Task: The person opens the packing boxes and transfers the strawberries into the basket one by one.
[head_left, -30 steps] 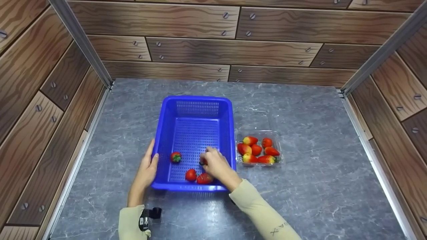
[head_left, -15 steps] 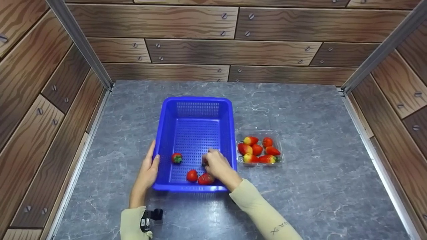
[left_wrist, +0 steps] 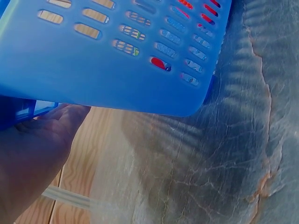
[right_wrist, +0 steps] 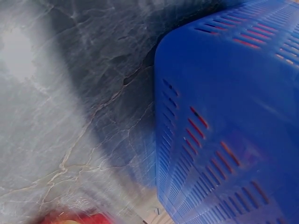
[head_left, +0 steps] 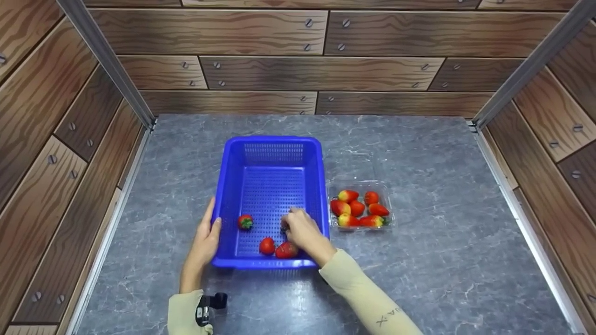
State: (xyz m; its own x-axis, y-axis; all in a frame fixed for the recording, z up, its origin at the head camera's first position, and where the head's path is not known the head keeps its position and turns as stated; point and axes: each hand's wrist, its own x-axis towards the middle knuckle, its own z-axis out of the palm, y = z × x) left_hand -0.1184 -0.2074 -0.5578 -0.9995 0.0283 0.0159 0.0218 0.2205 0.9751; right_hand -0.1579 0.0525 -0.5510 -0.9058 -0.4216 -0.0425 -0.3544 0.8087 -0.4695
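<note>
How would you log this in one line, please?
left fingers: touching blue basket; right fingers: inside basket, grasp unclear; clear box: strawberries

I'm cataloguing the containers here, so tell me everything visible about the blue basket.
The blue basket is rectangular and plastic-looking, with rounded corners, a smooth rim and perforated walls and floor. It stands open side up on the grey table. The left hand holds its left side; the right hand is inside, with three red strawberries visible.

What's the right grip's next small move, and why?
Probably lift the right grip straight up: it's low in the basket, close to loose strawberries, and the left grip holds the basket's edge. Whether the right grip holds anything is hidden.
</note>
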